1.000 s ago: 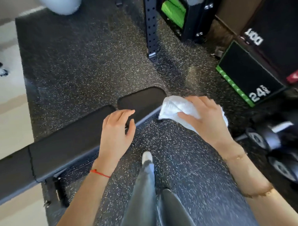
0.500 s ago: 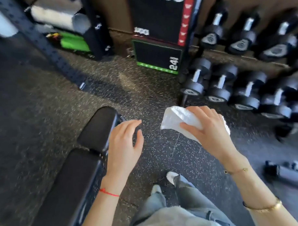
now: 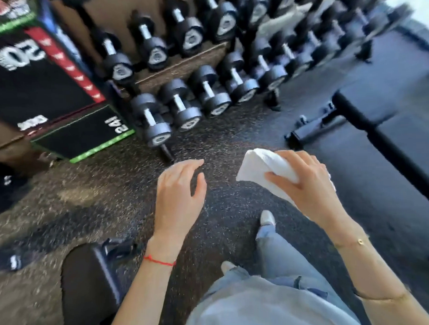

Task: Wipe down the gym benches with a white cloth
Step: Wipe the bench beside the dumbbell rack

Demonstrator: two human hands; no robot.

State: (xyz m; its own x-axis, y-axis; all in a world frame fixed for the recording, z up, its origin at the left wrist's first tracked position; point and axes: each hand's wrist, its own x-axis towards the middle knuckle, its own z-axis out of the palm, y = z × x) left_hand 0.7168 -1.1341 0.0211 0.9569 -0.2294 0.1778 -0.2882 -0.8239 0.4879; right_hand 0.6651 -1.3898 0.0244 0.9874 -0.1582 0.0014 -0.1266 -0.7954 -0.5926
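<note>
My right hand [image 3: 309, 185] grips a folded white cloth [image 3: 262, 168] in the air above the speckled rubber floor. To its left my left hand [image 3: 179, 195] hovers with relaxed fingers and holds nothing. The end of a black padded gym bench [image 3: 87, 286] lies at the lower left, below my left forearm, and neither hand touches it. A second black bench [image 3: 389, 102] stands at the right, with its metal foot [image 3: 312, 127] on the floor beyond my right hand.
A rack of black dumbbells [image 3: 206, 89] lines the far wall across the top. Stacked black plyo boxes [image 3: 35, 78] with green and red trim stand at the upper left. My legs and shoes [image 3: 266, 219] are below on the rubber floor [image 3: 100, 190].
The view has swung right, away from the first bench, which slid to the lower left. My left hand has come off that bench. A second bench has come into view at the right.
</note>
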